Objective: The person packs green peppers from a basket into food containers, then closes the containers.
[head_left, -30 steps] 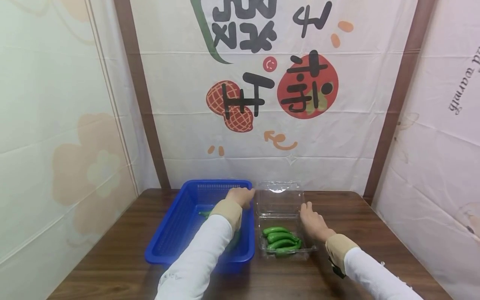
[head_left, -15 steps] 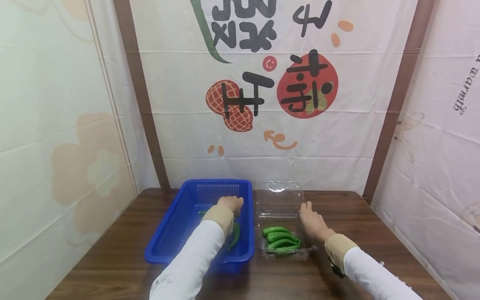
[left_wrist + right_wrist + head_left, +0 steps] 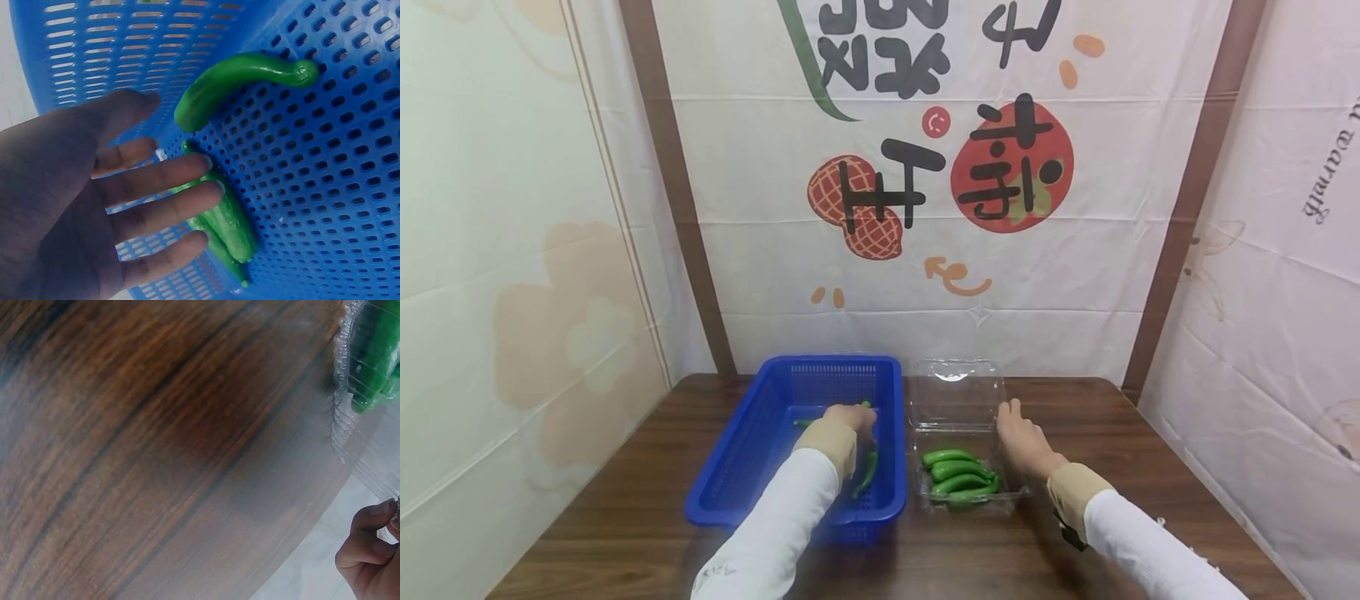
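Note:
My left hand (image 3: 852,419) reaches down inside the blue plastic basket (image 3: 722,475). In the left wrist view its fingers are extended, with nothing gripped. A curved green vegetable (image 3: 231,81), shaped like a small cucumber or pepper, lies beyond the thumb; more long green ones (image 3: 232,228) lie partly behind the fingers. To the right stands a clear plastic clamshell box (image 3: 958,404), lid raised, with several similar green vegetables (image 3: 958,475) lying side by side. My right hand (image 3: 1024,437) is at that box's right side; thumb and fingers (image 3: 375,515) pinch its plastic edge.
Both containers stand on a dark wooden table (image 3: 617,517). A printed white curtain (image 3: 1060,292) hangs just behind them, and more sheets close off the left and right sides.
My left hand has moved from the basket's right rim leftward and down into it, uncovering a green vegetable there. My right hand keeps its place at the box.

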Action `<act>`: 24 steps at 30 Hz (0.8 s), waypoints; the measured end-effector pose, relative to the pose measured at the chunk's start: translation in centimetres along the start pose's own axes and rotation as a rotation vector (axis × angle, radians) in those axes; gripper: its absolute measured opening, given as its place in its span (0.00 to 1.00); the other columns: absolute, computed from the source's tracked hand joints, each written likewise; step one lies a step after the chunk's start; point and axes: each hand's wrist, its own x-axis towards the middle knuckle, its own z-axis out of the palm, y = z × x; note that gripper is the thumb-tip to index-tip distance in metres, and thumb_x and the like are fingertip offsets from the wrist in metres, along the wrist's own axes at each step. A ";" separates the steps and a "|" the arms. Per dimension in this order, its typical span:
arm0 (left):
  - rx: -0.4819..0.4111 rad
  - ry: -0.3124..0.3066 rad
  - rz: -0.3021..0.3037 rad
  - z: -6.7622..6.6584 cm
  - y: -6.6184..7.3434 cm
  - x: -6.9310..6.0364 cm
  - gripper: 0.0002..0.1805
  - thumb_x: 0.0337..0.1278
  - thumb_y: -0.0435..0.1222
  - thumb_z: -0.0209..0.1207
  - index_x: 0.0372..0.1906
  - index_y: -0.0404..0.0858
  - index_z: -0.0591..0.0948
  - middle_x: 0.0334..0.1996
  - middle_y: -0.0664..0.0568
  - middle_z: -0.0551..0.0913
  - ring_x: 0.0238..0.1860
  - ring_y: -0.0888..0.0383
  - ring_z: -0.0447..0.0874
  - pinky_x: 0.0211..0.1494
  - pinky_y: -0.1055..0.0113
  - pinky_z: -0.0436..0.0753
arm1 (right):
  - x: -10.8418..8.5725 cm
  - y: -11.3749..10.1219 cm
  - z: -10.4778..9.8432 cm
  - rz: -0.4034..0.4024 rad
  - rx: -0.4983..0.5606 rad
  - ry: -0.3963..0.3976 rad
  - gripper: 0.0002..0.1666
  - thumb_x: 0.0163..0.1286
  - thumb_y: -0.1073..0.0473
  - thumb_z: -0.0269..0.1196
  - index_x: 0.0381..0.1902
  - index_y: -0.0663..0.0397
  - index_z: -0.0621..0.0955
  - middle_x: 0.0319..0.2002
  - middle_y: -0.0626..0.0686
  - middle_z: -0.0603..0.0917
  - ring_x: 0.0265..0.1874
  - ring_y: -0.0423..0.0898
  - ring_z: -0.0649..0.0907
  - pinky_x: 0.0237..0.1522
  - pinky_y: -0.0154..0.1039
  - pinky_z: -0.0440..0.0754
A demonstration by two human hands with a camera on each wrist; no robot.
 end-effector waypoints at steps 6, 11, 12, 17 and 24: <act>-0.122 0.026 -0.106 0.6 0.1 -1.0 0.13 0.48 0.38 0.73 0.36 0.41 0.81 0.40 0.42 0.81 0.47 0.45 0.81 0.57 0.49 0.78 | -0.1 0.0 0.1 0.000 -0.007 0.011 0.05 0.77 0.67 0.45 0.40 0.66 0.64 0.39 0.64 0.65 0.19 0.60 0.77 0.23 0.56 0.78; 0.025 0.008 -0.077 0.5 0.3 -1.7 0.14 0.48 0.44 0.74 0.32 0.42 0.81 0.36 0.45 0.81 0.41 0.49 0.81 0.54 0.52 0.80 | -0.1 0.0 0.2 0.005 -0.005 0.005 0.05 0.78 0.66 0.44 0.40 0.66 0.64 0.39 0.64 0.65 0.19 0.60 0.77 0.24 0.56 0.78; 0.032 0.004 -0.083 0.5 0.4 -1.8 0.14 0.47 0.45 0.74 0.32 0.42 0.82 0.36 0.46 0.81 0.41 0.49 0.81 0.54 0.53 0.80 | -0.1 0.0 0.2 0.006 -0.006 0.003 0.05 0.78 0.67 0.44 0.40 0.66 0.64 0.39 0.64 0.65 0.19 0.60 0.77 0.23 0.56 0.78; 0.096 -0.001 -0.075 0.7 0.3 -1.8 0.15 0.47 0.47 0.74 0.30 0.43 0.81 0.36 0.46 0.82 0.42 0.50 0.82 0.54 0.54 0.80 | -0.1 0.0 0.2 -0.010 -0.026 0.007 0.05 0.77 0.67 0.45 0.40 0.66 0.64 0.39 0.65 0.65 0.17 0.59 0.77 0.22 0.55 0.78; 0.255 -0.051 -0.018 0.9 0.1 -1.3 0.18 0.51 0.53 0.70 0.38 0.44 0.84 0.46 0.47 0.84 0.55 0.45 0.79 0.61 0.49 0.75 | 0.2 0.1 0.2 -0.025 -0.040 0.017 0.05 0.77 0.67 0.46 0.40 0.67 0.65 0.39 0.65 0.66 0.17 0.58 0.77 0.20 0.55 0.78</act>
